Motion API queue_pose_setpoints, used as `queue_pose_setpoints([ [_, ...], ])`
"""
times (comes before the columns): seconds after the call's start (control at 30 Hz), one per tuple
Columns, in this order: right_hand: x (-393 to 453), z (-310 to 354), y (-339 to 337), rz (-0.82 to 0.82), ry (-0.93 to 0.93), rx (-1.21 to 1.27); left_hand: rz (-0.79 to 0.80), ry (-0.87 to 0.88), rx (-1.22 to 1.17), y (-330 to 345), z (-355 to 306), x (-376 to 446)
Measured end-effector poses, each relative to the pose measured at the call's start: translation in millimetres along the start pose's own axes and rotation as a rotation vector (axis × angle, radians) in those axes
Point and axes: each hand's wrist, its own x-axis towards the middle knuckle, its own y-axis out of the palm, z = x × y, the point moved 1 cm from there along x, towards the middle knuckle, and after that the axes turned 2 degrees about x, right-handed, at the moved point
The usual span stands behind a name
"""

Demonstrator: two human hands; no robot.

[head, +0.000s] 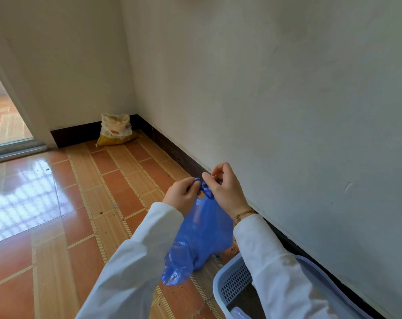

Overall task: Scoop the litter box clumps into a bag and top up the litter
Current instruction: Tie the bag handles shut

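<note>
— What have my hands got?
— My left hand (181, 195) and right hand (225, 187) both pinch the twisted handles of the blue bag (200, 240), fingers curled tight, bag hanging between my sleeves.
— And the litter?
— Litter box (230, 279) near right by the wall; litter sack (115, 131) in the far corner.

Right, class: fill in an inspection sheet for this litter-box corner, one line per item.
Surface: glossy tiled floor, scattered crumbs.
Job's things: blue bag held up, handles being tied; litter box at lower right; litter sack in the corner.
Clutter: nothing seen.
Hands: left hand and right hand pinch the bag handles.
Cables: nothing seen.
Surroundings: white wall, dark skirting, doorway at left.
</note>
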Motion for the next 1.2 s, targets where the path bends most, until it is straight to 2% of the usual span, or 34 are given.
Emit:
queue_pose_setpoints([
  [0.13,-1,11,0,-0.078,-0.159,-0.219,-0.047,-0.17,-0.437,-10,2,-2],
  [0.23,-5,13,1,0.027,-0.114,-0.13,-0.102,-0.242,-0.588,-11,3,-4],
  [0.3,-5,12,3,0.015,-0.083,-0.089,-0.137,-0.238,-0.604,-8,1,-5],
  [0.4,-1,10,5,-0.089,-0.019,-0.07,-0.237,-0.256,-0.565,-5,2,-4],
  [0.53,-1,-10,-6,-0.271,0.125,-0.098,-0.426,-0.415,-0.646,-2,24,-4],
  [0.73,-13,-61,-27,-0.407,0.353,-0.127,-0.565,-0.637,-0.64,4,88,-15],
  [0.97,-37,-108,-50,-0.506,0.642,-0.139,-0.663,-0.932,-0.717,16,169,-37],
  [1.03,-47,-126,-59,-0.512,0.753,-0.14,-0.609,-1.004,-0.769,22,200,-39],
  [1.1,-54,-139,-62,-0.521,0.841,-0.132,-0.563,-1.028,-0.807,29,226,-41],
  [1.2,-54,-148,-61,-0.542,0.903,-0.119,-0.579,-1.004,-0.747,28,223,-45],
])
